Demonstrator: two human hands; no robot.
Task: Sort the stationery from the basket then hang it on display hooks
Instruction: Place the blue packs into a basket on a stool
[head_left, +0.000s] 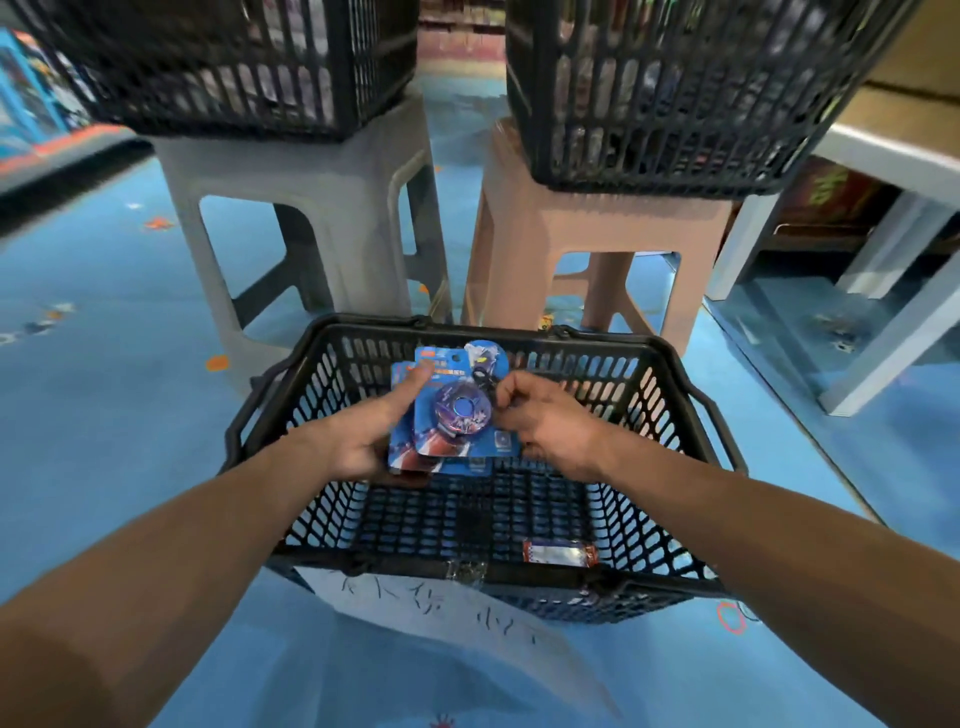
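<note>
Blue cards (460, 415): a small stack, held over the black basket (597, 340).
Left hand (363, 439): grips the stack, thumb on top.
Right hand (545, 421): pinches the top card's edge.
Red packet (560, 552): in the basket.

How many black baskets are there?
3. Left basket sits on the grey stool, right basket on the pink stool, near basket at the centre, closest to the camera. More could be out of view.
</note>
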